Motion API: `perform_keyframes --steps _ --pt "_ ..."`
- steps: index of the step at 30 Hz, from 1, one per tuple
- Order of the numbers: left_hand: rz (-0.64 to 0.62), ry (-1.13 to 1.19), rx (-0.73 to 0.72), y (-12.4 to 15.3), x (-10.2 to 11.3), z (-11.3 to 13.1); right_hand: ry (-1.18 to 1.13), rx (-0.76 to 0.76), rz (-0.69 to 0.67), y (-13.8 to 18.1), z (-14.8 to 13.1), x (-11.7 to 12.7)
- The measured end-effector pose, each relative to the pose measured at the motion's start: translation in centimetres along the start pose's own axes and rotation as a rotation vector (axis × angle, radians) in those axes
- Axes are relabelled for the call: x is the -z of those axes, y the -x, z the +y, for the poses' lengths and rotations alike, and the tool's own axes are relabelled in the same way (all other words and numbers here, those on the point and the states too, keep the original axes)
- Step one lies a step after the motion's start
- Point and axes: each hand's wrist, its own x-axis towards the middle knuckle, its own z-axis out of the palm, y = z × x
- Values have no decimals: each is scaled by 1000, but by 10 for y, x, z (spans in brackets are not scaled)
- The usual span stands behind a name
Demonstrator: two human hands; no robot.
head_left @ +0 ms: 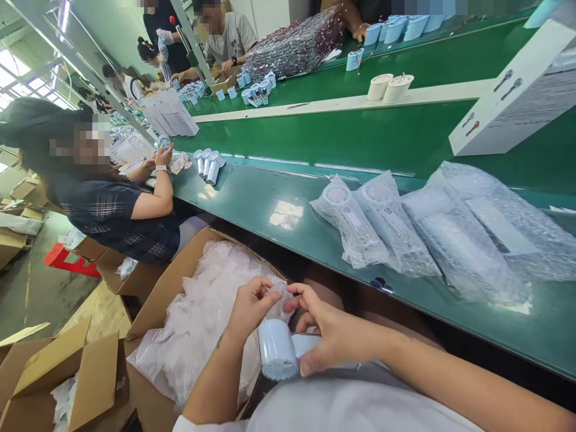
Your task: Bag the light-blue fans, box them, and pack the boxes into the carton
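Observation:
My left hand [252, 309] pinches the edge of a clear bubble-wrap bag [279, 294] between thumb and fingertips. In my right hand [335, 336] is a light-blue device [275, 351] with a cylindrical head and a handle, lying sideways above my lap. The right index finger reaches up to the bag's edge, beside the left fingertips. Part of the handle is hidden behind the right hand. Directly below and beyond my left hand, a cardboard box [155, 318] holds a heap of clear bubble-wrap bags [198, 318].
Several bubble-wrapped devices [387, 225] lie on the green bench [252, 204]. Unwrapped blue devices [210, 165] stand farther left, near a seated co-worker [112, 198]. A white box [508, 90] stands at right, and open cartons [58, 378] sit on the floor.

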Motion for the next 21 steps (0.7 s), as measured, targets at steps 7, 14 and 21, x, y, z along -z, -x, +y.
perform_keyframes --steps 7,14,21 --pt "-190 272 135 -10 -1 -2 -8 17 135 -7 10 9" --pt "-352 362 193 -20 0 -8 -90 115 30 -16 24 18" --pt "-110 -234 -438 -16 11 11 0 -4 226 -26 37 25"
